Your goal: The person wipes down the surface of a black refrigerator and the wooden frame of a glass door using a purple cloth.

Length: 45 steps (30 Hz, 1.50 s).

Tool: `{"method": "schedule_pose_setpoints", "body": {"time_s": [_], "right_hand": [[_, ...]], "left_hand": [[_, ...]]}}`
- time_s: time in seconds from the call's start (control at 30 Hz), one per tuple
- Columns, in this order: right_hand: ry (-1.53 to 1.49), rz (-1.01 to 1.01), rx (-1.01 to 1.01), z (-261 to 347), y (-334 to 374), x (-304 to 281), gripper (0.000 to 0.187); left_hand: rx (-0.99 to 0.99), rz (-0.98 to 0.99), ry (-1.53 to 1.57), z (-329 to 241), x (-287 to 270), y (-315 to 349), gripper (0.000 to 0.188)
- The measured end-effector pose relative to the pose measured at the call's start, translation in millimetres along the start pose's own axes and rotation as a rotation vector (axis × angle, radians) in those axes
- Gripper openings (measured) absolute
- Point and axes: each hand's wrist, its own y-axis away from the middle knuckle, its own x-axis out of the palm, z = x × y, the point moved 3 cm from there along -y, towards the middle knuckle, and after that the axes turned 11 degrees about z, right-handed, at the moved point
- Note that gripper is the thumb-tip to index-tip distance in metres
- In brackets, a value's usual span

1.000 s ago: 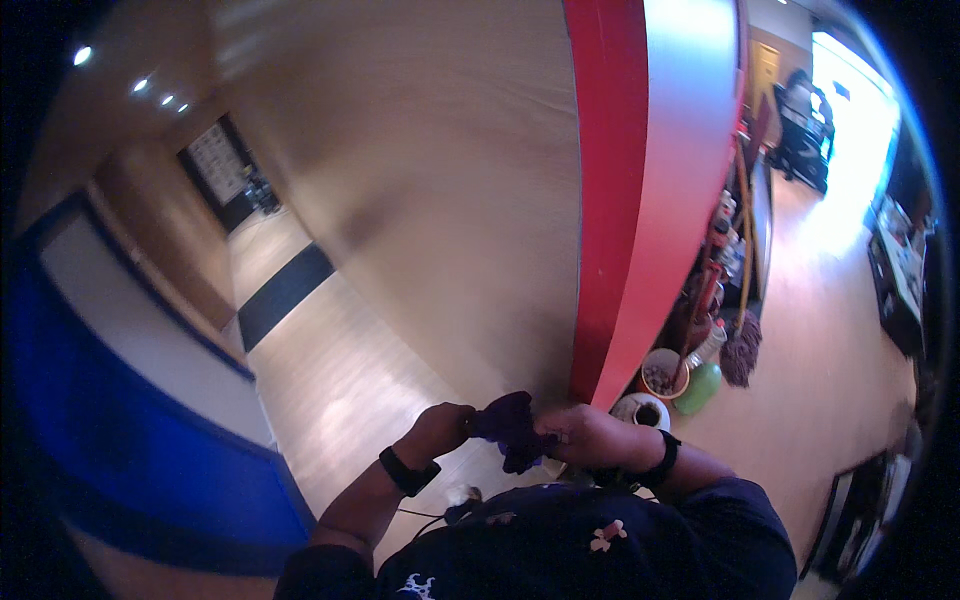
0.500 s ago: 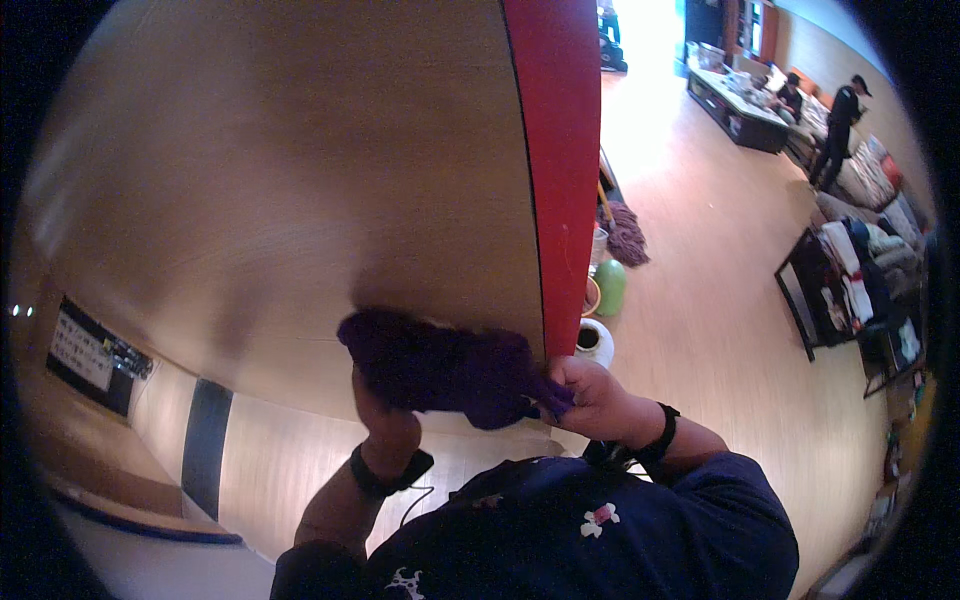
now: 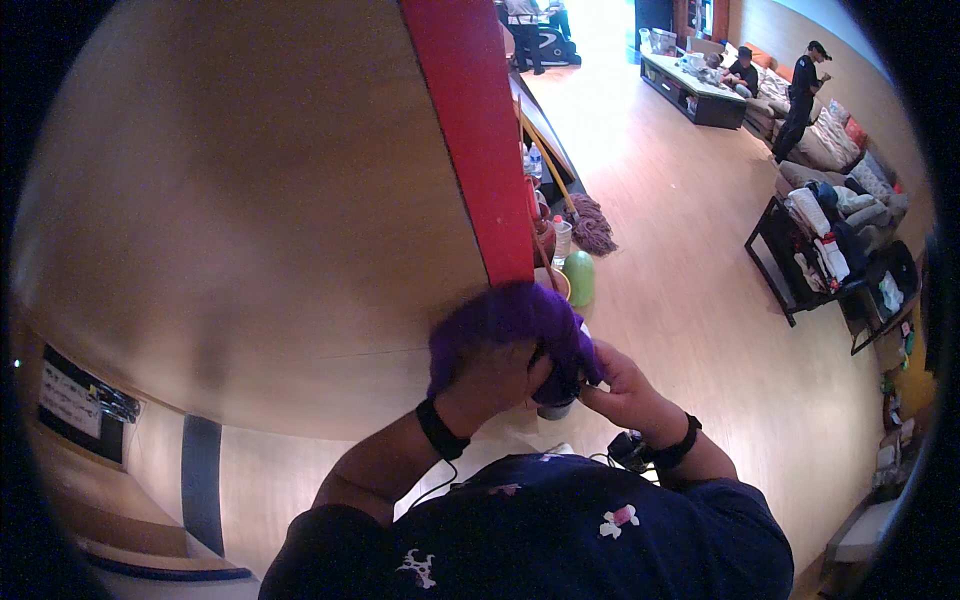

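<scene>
A bunched purple cloth [image 3: 515, 310] lies against the lower part of a large wood-grain panel [image 3: 300, 150], at its red edge strip [image 3: 470, 140]. My left hand [image 3: 490, 380] grips the cloth from the near side; some of its fingers are hidden in the folds. The right-hand end of the cloth is pinched by my right hand [image 3: 630, 390], just off the panel's edge. Both wrists wear black bands.
Beyond the panel's edge stand a green melon-like object [image 3: 579, 278], a clear bottle [image 3: 562, 240] and a mop [image 3: 593, 222]. Farther right are a black rack [image 3: 770, 260] with folded cloths, a low table [image 3: 690, 95], a sofa, and people sitting and standing.
The cloth and my left hand have moved right, up to the panel's red edge. My right hand still holds its end of the cloth. The view has shifted, showing more behind the panel.
</scene>
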Motion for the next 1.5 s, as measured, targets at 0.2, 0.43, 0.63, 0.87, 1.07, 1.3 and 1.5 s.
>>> {"method": "schedule_pose_setpoints", "body": {"time_s": [0.2,0.43,0.63,0.87,1.07,1.3,1.5], "right_hand": [[0.105,0.004,-0.050,-14,-8,-5,0.043],[0.028,0.016,-0.256,-11,-21,-11,0.058],[0.095,0.242,-0.112,-21,-21,-22,0.059],[0.083,0.251,-0.045,-10,-14,-40,0.043],[0.080,0.443,-0.019,-19,-20,-43,0.036],[0.155,0.614,-0.124,-18,-28,-37,0.022],[0.106,0.667,-0.116,-12,-29,-32,0.019]], "left_hand": [[0.111,-0.037,-0.267,-5,-12,2,0.036],[-0.264,0.025,-0.310,-6,-56,-17,0.048],[-0.304,0.037,-0.254,14,3,13,0.056],[-0.351,-0.150,-0.573,-10,-34,-9,0.066],[-0.505,-0.181,-0.412,-27,-36,-13,0.063],[-0.393,-0.338,-0.688,-34,-50,-13,0.057],[-0.439,-0.382,-0.730,-42,-54,-13,0.062]]}}
